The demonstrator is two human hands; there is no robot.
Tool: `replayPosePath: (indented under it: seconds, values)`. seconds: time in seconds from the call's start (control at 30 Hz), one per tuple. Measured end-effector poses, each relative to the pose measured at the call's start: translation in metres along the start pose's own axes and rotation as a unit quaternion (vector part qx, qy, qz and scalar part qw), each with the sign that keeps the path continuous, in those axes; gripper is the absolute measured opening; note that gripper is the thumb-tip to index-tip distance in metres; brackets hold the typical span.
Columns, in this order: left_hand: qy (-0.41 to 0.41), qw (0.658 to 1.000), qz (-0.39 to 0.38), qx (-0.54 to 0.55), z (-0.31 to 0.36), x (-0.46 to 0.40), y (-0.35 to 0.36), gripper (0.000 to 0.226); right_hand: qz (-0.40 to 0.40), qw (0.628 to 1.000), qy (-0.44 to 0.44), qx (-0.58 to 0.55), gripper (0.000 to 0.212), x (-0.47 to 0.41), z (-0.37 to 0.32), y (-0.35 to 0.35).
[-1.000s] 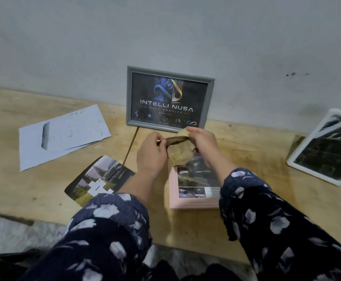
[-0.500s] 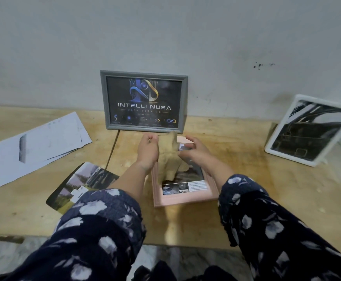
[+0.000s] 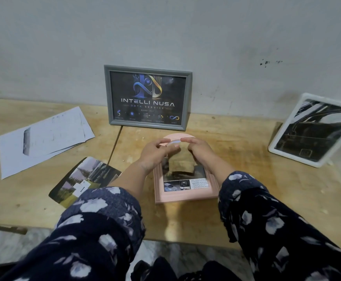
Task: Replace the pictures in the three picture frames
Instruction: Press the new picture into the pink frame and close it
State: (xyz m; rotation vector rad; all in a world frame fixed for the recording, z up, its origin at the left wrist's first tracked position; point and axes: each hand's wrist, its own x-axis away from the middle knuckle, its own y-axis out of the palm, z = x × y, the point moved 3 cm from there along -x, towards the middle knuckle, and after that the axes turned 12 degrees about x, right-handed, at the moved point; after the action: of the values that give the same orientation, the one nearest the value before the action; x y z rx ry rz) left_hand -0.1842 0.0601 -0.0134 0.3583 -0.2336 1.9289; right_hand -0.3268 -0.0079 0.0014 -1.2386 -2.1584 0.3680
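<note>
Pink frame flat on the counter, we pinch its bowed top edge with left hand and right hand, risking a snapped panel.

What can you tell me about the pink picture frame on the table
The pink picture frame lies on the wooden table, in front of the grey frame. Its moulded border looks like painted wood or plastic. Inside, a dark print with small photos and a text block shows at the near end. A brown backing piece stands tilted over its far half, held by the left hand and right hand, which hide the far edge.
</note>
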Motion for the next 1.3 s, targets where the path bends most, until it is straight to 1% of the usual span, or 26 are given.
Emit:
replayPosePath:
  seconds: [0.03,0.1,0.17,0.23,0.3,0.37,0.4,0.43,0.5,0.53,0.6,0.63,0.7,0.77,0.8,0.87,0.93,1.0,1.07,1.1,1.17,1.23,1.3]
  values:
    - [0.008,0.999,-0.001,-0.036,-0.001,-0.002,-0.001,0.043,-0.007,1.0,0.009,0.012,0.047,0.001,0.0,-0.001]
    - [0.031,0.995,0.006,-0.089,-0.002,-0.005,-0.002,0.032,-0.008,0.999,0.018,0.039,0.051,0.003,-0.001,-0.005]
    - [0.049,0.992,0.019,-0.111,-0.003,-0.008,-0.004,0.017,-0.005,0.998,0.015,0.055,0.052,0.001,0.0,-0.007]
    - [0.071,0.989,0.029,-0.13,-0.001,-0.007,-0.004,0.005,-0.006,0.997,0.007,0.071,0.046,0.0,-0.002,-0.009]
    - [0.089,0.986,0.037,-0.136,0.002,-0.008,-0.002,0.004,-0.015,0.993,-0.014,0.117,0.041,-0.001,-0.003,-0.009]
    - [0.103,0.987,0.037,-0.121,0.006,-0.006,0.001,0.003,-0.018,0.987,-0.023,0.161,0.043,-0.002,-0.001,-0.008]
    - [0.111,0.987,0.036,-0.112,0.007,-0.005,0.002,0.003,-0.015,0.987,-0.024,0.161,0.042,-0.001,0.0,-0.008]
    - [0.12,0.986,0.037,-0.107,0.007,-0.004,0.002,0.003,-0.013,0.989,-0.021,0.144,0.036,0.0,0.0,-0.007]
    - [0.136,0.984,0.042,-0.106,0.002,-0.002,0.001,0.003,-0.013,0.996,-0.011,0.092,0.018,0.001,-0.001,-0.004]
    - [0.141,0.983,0.048,-0.105,-0.002,-0.001,0.0,0.004,-0.01,0.997,-0.01,0.076,0.012,-0.001,0.0,-0.002]
    - [0.139,0.98,0.074,-0.12,-0.013,0.003,-0.004,0.005,0.012,0.998,-0.002,0.056,0.009,-0.005,0.002,0.001]
    - [0.138,0.975,0.092,-0.151,-0.02,0.007,-0.008,0.014,0.03,0.998,0.01,0.049,0.009,-0.007,0.002,0.001]
    - [0.139,0.951,0.099,-0.26,-0.035,0.019,-0.017,0.049,0.063,0.997,0.026,0.047,0.015,-0.016,0.002,0.0]
    - [0.154,0.918,0.044,-0.363,-0.053,0.037,-0.023,0.09,0.088,0.993,0.008,0.073,0.028,-0.026,-0.003,-0.001]
    - [0.159,0.905,0.01,-0.395,-0.065,0.045,-0.027,0.105,0.105,0.989,-0.018,0.104,0.035,-0.032,-0.006,0.0]
    - [0.164,0.883,-0.036,-0.438,-0.085,0.055,-0.033,0.124,0.142,0.969,-0.078,0.185,0.041,-0.045,-0.016,0.005]
    - [0.182,0.858,-0.051,-0.478,-0.1,0.058,-0.036,0.131,0.169,0.937,-0.13,0.277,0.046,-0.058,-0.025,0.013]
    - [0.204,0.842,-0.041,-0.497,-0.105,0.058,-0.037,0.127,0.18,0.894,-0.156,0.381,0.054,-0.069,-0.029,0.023]
    - [0.213,0.839,-0.029,-0.5,-0.108,0.056,-0.037,0.119,0.163,0.85,-0.169,0.472,0.046,-0.076,-0.031,0.036]
    - [0.217,0.838,-0.024,-0.5,-0.11,0.056,-0.037,0.116,0.146,0.836,-0.17,0.501,0.04,-0.077,-0.029,0.043]
    - [0.222,0.837,-0.019,-0.5,-0.111,0.054,-0.037,0.113,0.118,0.83,-0.162,0.52,0.037,-0.076,-0.022,0.054]
    - [0.222,0.836,-0.018,-0.501,-0.11,0.053,-0.037,0.113,0.117,0.833,-0.165,0.515,0.043,-0.073,-0.014,0.061]
    - [0.217,0.831,-0.022,-0.512,-0.109,0.052,-0.036,0.115,0.105,0.835,-0.19,0.506,0.051,-0.066,-0.009,0.067]
